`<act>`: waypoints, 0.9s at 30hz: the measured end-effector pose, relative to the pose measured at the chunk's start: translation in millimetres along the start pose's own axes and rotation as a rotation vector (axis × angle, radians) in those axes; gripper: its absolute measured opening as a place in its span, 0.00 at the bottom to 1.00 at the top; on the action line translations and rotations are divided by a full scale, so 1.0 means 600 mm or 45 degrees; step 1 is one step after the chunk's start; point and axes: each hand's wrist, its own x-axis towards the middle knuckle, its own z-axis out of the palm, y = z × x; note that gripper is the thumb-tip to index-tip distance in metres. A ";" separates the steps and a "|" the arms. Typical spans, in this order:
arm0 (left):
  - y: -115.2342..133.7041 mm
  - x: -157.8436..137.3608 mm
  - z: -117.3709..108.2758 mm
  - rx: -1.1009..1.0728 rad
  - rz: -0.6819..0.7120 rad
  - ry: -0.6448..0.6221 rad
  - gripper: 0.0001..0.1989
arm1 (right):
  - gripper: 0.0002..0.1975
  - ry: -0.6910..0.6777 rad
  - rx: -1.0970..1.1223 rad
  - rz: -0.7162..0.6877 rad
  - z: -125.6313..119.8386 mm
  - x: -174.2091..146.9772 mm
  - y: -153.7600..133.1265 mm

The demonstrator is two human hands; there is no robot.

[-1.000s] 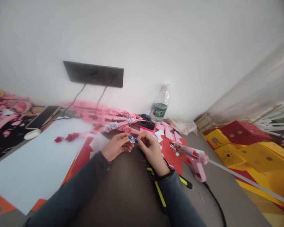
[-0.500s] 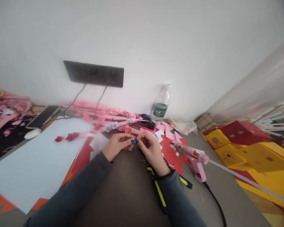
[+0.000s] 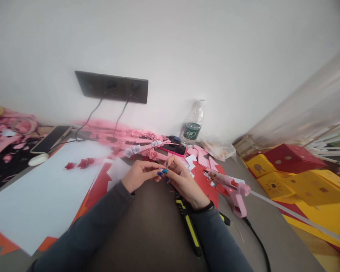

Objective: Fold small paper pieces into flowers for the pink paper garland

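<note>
Thumb and fingers of my left hand [image 3: 140,174] are pinched together, meeting the fingertips of my right hand [image 3: 181,181] above the grey table. Between them is a small pale pinkish paper piece [image 3: 160,170], mostly covered by the blue-nailed fingertips; its shape is too small to make out. Under my right wrist lies a pair of pliers with black and yellow handles [image 3: 190,226]. To the right, a pink hot glue gun [image 3: 232,187] rests with a glue stick in its back and a small red light lit. Just beyond my hands are pink and white paper flowers [image 3: 133,151].
White sheets [image 3: 45,189] over orange and red paper cover the left side. Red paper [image 3: 204,177] and pink scraps lie right of my hands. A water bottle [image 3: 192,126] and a phone [image 3: 174,149] stand near the wall. Yellow and red boxes [image 3: 286,181] occupy the right.
My right hand has turned slightly, its index finger lifted and curled and its thumb shifted across the left fingertips. My left hand stays almost in place.
</note>
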 end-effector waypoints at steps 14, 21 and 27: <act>-0.011 0.003 0.004 -0.212 -0.136 0.042 0.24 | 0.13 0.230 -0.073 -0.212 0.001 0.014 0.024; -0.012 0.005 0.000 -0.062 -0.058 0.047 0.21 | 0.15 0.211 -0.306 -0.302 0.004 0.016 0.021; -0.013 0.006 -0.001 0.096 0.055 0.083 0.17 | 0.15 0.250 -0.356 -0.293 0.003 0.015 0.023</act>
